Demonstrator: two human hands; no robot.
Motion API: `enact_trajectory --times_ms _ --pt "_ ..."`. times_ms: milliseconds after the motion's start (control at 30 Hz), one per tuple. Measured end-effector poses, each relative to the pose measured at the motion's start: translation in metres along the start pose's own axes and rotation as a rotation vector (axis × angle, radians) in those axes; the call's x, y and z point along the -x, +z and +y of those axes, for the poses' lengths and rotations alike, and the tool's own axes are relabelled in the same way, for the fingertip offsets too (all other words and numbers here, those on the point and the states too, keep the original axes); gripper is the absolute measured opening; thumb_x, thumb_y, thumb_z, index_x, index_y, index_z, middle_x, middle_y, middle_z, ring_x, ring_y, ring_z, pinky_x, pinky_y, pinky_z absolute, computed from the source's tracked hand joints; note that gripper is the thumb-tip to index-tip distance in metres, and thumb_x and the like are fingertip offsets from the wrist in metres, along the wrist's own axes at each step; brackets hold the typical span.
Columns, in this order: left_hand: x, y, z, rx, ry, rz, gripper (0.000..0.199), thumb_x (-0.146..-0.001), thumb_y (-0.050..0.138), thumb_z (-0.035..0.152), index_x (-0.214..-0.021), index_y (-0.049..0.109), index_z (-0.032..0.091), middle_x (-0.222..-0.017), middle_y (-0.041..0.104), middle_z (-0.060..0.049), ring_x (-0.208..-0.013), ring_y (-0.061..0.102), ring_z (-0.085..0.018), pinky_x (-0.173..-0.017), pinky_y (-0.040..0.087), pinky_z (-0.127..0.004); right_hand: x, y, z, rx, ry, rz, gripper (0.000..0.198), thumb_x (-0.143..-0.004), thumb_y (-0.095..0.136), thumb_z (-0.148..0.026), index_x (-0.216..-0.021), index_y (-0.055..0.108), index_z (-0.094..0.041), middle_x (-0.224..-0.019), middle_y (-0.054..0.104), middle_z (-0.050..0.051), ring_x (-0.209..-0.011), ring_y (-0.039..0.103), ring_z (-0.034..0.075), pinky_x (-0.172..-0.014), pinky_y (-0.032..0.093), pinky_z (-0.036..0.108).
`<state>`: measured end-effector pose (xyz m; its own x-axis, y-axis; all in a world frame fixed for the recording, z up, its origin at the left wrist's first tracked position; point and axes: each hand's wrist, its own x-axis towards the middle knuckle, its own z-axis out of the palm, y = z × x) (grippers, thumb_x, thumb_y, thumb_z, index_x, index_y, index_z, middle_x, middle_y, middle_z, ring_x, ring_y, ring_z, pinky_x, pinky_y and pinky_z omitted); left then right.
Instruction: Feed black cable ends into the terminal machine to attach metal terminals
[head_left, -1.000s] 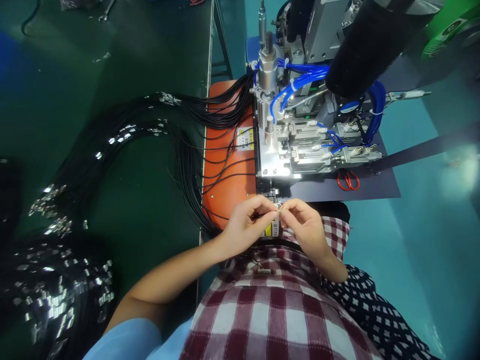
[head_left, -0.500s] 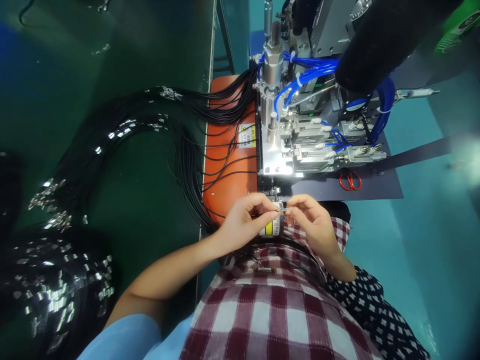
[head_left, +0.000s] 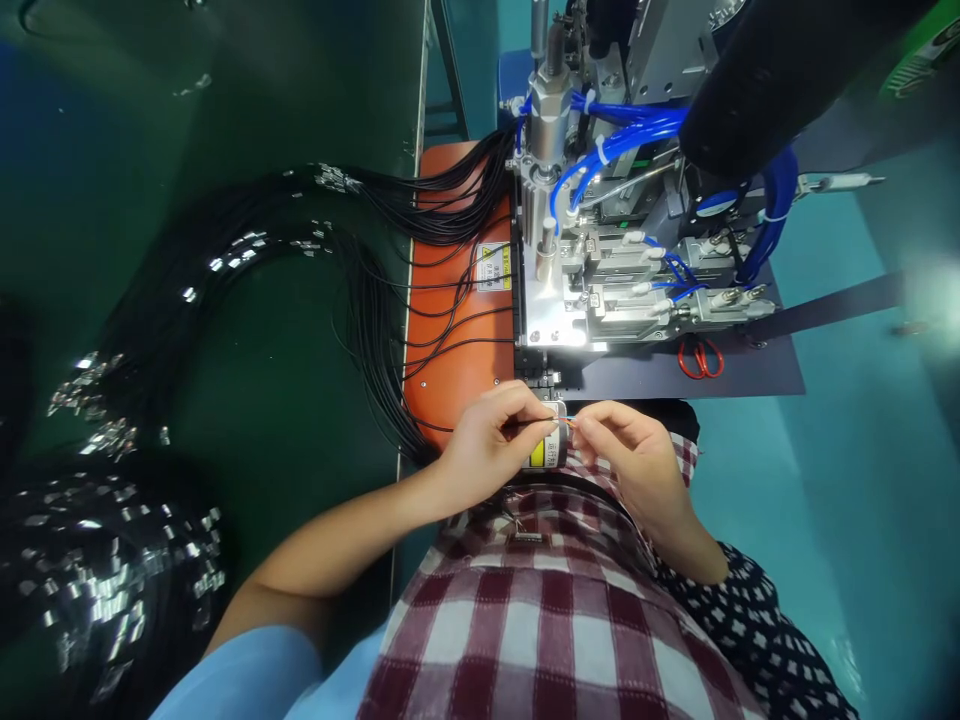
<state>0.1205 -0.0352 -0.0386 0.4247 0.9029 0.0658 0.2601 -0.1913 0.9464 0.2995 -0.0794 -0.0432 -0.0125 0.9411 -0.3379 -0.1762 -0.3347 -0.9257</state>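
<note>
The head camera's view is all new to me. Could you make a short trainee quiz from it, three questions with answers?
1. True or false: thin coloured wires show between the left hand and the right hand.

2. What colour is the panel under the black cables?
A green
B orange
C white

3. Fill the gap: the red-handled ____ lie on a dark surface beside the metal machine.

Key: 1 true; 2 B; 3 scissors.

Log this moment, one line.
Left hand: pinching thin black cable; right hand: pinching thin coloured wires; red-handled scissors: on flat grey board
</note>
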Motion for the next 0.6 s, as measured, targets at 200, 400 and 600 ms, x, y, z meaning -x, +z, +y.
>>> enact_trajectory --times_ms 200,400,600 --pt "0.003 0.001 -0.005 -0.222 0.221 0.036 0.007 -0.091 0.058 0.014 -0.085 0.061 0.017 -0.076 0.060 -0.002 -0.071 0.053 -0.012 -0.064 0.043 -0.025 0.002 -0.001 -0.005 -0.081 0.094 -0.005 0.015 -0.083 0.071 -0.032 -0.077 0.070 -0.018 -0.065 0.060 -0.003 -0.055 0.050 0.008 -0.055 0.043 0.021" --pt "0.008 0.001 -0.012 -0.474 0.360 0.033 0.012 -0.093 0.050 0.013 -0.089 0.060 0.018 -0.079 0.062 -0.005 -0.072 0.056 -0.015 -0.064 0.043 -0.026 0.002 -0.003 -0.002 -0.134 0.167 -0.013 0.017 -0.078 0.074 -0.034 -0.081 0.074 -0.017 -0.064 0.060 -0.001 -0.052 0.049 0.008 -0.050 0.044 0.022" --pt "0.007 0.000 -0.013 -0.644 0.507 0.089 0.018 -0.089 0.049 0.010 -0.099 0.061 0.019 -0.076 0.062 -0.004 -0.068 0.055 -0.016 -0.062 0.040 -0.028 0.011 -0.001 0.000 0.098 0.023 0.049 0.015 -0.087 0.066 -0.031 -0.096 0.074 -0.022 -0.072 0.067 0.000 -0.059 0.059 0.012 -0.059 0.052 0.027"
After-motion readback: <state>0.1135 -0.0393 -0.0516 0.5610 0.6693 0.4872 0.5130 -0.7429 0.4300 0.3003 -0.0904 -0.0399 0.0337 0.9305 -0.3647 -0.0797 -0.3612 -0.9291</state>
